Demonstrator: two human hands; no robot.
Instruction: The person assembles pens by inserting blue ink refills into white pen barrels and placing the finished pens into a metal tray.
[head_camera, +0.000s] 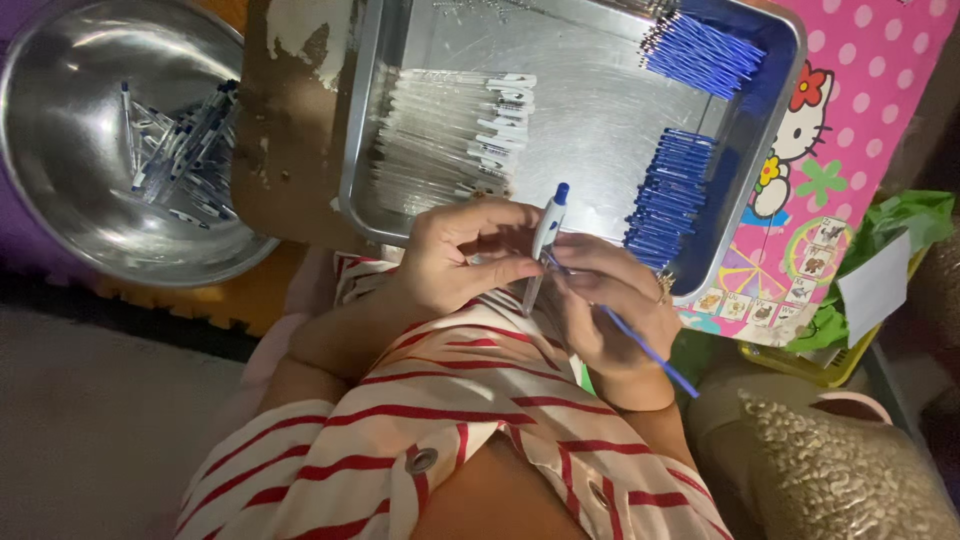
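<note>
Pen barrel (545, 240): white-clear with blue tip, held nearly upright, tip toward 12 o'clock, gripped between both hands at frame centre | Blue refill (645, 348): thin rod, slanted toward 4 o'clock from the barrel's lower end, pinched at its upper end, lower end projecting free past the wrist.

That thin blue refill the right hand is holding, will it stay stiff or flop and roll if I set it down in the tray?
The blue refill looks very thin and long, so it probably flexes a little and weighs almost nothing. It runs straight out of the right hand, so it is likely not limp. Being round, it may roll on the smooth metal tray, unless laid against the stacked refills.
</note>
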